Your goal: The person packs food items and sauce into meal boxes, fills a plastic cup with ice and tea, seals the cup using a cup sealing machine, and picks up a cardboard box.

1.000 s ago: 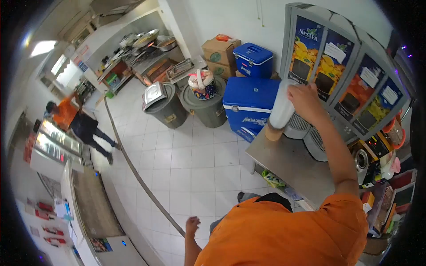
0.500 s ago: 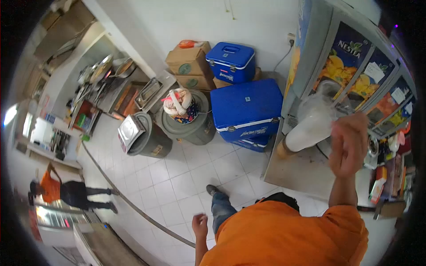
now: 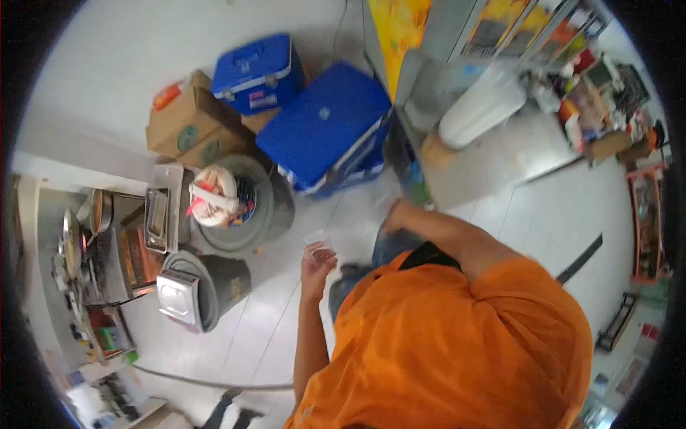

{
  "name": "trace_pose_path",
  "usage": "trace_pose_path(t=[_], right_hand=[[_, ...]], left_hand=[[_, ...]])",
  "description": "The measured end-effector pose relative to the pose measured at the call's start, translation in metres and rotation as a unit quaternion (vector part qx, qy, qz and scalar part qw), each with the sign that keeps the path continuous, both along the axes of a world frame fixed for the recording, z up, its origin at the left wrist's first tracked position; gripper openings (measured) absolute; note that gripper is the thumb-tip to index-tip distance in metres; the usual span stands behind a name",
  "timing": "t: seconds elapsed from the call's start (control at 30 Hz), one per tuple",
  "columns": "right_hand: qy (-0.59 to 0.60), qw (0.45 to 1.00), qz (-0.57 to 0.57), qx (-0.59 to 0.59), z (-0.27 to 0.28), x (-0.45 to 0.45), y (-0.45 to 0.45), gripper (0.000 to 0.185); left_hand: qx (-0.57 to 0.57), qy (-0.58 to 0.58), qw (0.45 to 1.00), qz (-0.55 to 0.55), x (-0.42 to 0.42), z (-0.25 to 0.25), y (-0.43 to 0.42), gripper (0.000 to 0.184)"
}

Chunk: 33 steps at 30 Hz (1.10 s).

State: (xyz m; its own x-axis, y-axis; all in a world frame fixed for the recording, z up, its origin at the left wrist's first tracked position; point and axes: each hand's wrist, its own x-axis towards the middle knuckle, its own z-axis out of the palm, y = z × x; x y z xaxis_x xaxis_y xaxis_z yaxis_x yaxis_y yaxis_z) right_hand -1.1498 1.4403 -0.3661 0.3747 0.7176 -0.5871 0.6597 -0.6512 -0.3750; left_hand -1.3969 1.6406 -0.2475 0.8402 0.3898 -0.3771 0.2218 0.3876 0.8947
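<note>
Low in front of my body, my left hand has its fingers closed on a small clear plastic piece, which looks like a cup or lid. My right hand is beside my jeans, near the steel table's front. It is blurred, its fingers are not distinct, and something faint and see-through may be at it. A long white stack of cups in clear plastic stands on the steel table, with a brown round piece at its base. Neither hand touches the stack.
Blue coolers and cardboard boxes are by the wall. A grey bin bears a patterned bucket; another bin stands nearby. Dispensers are behind the table. Another person's legs show at the bottom.
My right hand has left the cup stack and come down towards my body. My left hand has risen, and clear plastic now shows in it. The view has turned.
</note>
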Motion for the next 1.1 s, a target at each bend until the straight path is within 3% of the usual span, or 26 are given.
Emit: trace_pose_path(t=[0.03, 0.1, 0.17, 0.27, 0.37, 0.4, 0.47, 0.5, 0.53, 0.6, 0.63, 0.73, 0.8, 0.83, 0.9, 0.97, 1.07, 1.1], right_hand=[[0.059, 0.979, -0.024, -0.195, -0.078, 0.001, -0.016, 0.085], [0.102, 0.974, -0.132, -0.15, -0.126, 0.012, -0.037, 0.103], [0.204, 0.938, -0.232, -0.158, -0.111, 0.014, -0.047, 0.117], [0.253, 0.907, -0.304, -0.146, -0.147, -0.008, -0.045, 0.121], [0.135, 0.933, -0.237, -0.233, -0.208, -0.054, -0.032, 0.108], [0.105, 0.937, -0.141, -0.302, -0.166, -0.052, 0.01, 0.102], [0.012, 0.978, 0.023, -0.209, -0.223, -0.072, 0.038, 0.101], [0.011, 0.99, 0.046, -0.13, -0.254, -0.085, 0.067, 0.098], [0.021, 0.997, 0.06, -0.05, -0.284, -0.104, 0.105, 0.094], [0.029, 0.978, 0.202, 0.036, -0.331, -0.141, 0.193, 0.088], [-0.012, 0.967, 0.247, 0.054, -0.372, -0.157, 0.226, 0.093], [-0.133, 0.948, 0.283, -0.056, -0.49, -0.177, 0.306, 0.094], [-0.124, 0.961, 0.229, -0.091, -0.581, -0.188, 0.312, 0.078], [-0.11, 0.958, 0.251, -0.084, -0.624, -0.192, 0.31, 0.074], [-0.09, 0.949, 0.293, -0.07, -0.682, -0.201, 0.291, 0.065], [-0.08, 0.961, 0.252, -0.082, -0.686, -0.206, 0.274, 0.061], [-0.086, 0.988, 0.121, -0.03, -0.638, -0.219, 0.197, 0.06], [-0.061, 0.987, 0.124, -0.085, -0.594, -0.215, 0.181, 0.069]], left_hand=[[0.047, 0.051, 0.997, -0.032, -0.023, -0.033, 0.016, 0.052], [0.004, 0.07, 0.998, -0.003, -0.054, -0.064, 0.033, 0.056], [-0.021, 0.121, 0.99, 0.067, -0.079, -0.095, 0.039, 0.06], [-0.077, 0.219, 0.956, 0.181, -0.122, -0.138, 0.041, 0.065], [-0.099, 0.3, 0.912, 0.262, -0.134, -0.219, 0.014, 0.067], [-0.028, 0.299, 0.921, 0.249, -0.137, -0.242, -0.002, 0.065], [0.115, 0.309, 0.92, 0.21, -0.137, -0.292, -0.031, 0.061], [0.106, 0.314, 0.902, 0.277, -0.122, -0.291, -0.048, 0.057], [0.277, 0.333, 0.878, 0.203, -0.134, -0.311, -0.069, 0.064], [0.238, 0.381, 0.887, 0.108, -0.143, -0.312, -0.09, 0.07], [0.233, 0.412, 0.872, 0.124, -0.155, -0.323, -0.099, 0.069], [0.19, 0.507, 0.829, 0.139, -0.197, -0.329, -0.121, 0.066], [0.129, 0.567, 0.8, 0.15, -0.212, -0.323, -0.133, 0.064], [0.199, 0.526, 0.822, 0.084, -0.226, -0.328, -0.147, 0.069], [0.194, 0.535, 0.82, 0.064, -0.23, -0.327, -0.152, 0.067], [0.197, 0.543, 0.814, 0.07, -0.231, -0.349, -0.155, 0.066], [0.2, 0.538, 0.813, 0.095, -0.239, -0.349, -0.168, 0.067], [0.209, 0.524, 0.818, 0.112, -0.241, -0.352, -0.169, 0.069]])
